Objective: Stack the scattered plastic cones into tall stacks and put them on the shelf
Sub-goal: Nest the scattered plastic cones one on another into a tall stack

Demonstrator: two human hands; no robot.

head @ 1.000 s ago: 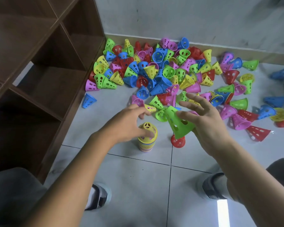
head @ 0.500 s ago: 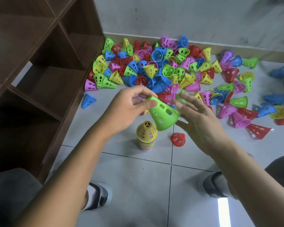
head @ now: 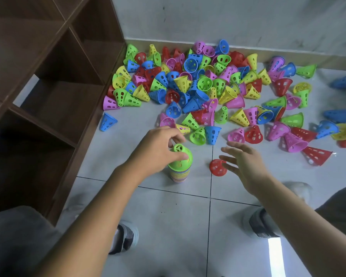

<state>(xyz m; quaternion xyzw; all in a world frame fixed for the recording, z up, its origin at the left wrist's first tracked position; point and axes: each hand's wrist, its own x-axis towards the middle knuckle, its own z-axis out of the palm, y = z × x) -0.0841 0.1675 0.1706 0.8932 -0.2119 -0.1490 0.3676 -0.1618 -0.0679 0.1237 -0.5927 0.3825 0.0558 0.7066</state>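
**No readable text**

No lettering, label, brand mark, number or sign can be read anywhere in the head view. The plastic cones (head: 190,90), the wooden shelf (head: 48,76), the tiled floor (head: 168,216) and the wall (head: 228,17) carry none.

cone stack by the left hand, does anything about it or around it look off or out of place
The stack stands upright on the tile floor, its green top cone seated squarely under the left hand. Nothing looks damaged. The only oddity is the loose cones lying tipped every way by the wall, one red cone beside the open right hand.
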